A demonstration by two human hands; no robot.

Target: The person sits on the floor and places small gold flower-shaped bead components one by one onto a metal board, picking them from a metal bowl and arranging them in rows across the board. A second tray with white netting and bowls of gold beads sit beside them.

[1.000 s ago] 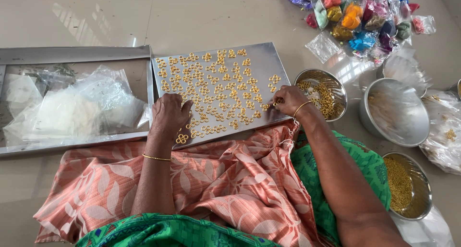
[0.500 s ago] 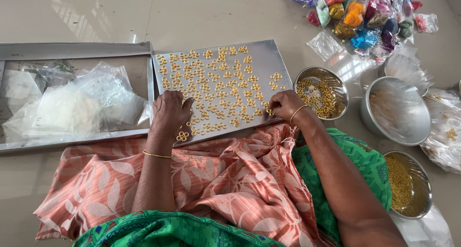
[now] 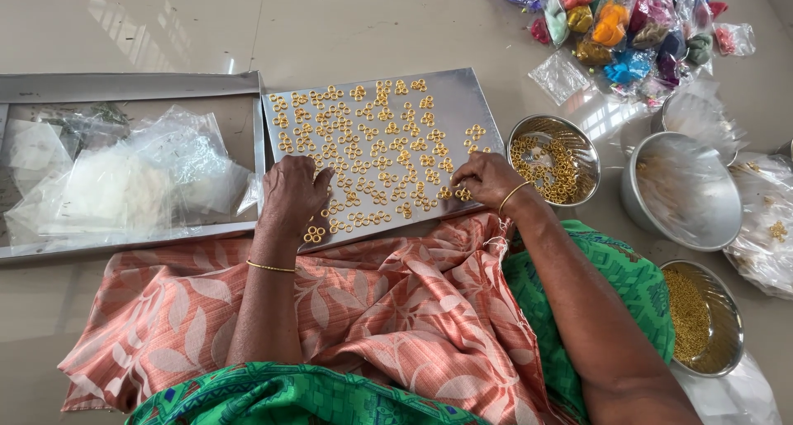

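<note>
A home craft workshop is operating on a tiled floor (image 3: 165, 28), where steel trays (image 3: 462, 103), bowls of gold rings (image 3: 552, 156) and bagged coloured beads (image 3: 628, 28) are crowding a seated worker.

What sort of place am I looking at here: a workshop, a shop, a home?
Probably a home or small craft workspace set up on a tiled floor. The person sits with a steel tray of small gold ring pieces, steel bowls of gold findings, and bags of coloured material around them.
</note>
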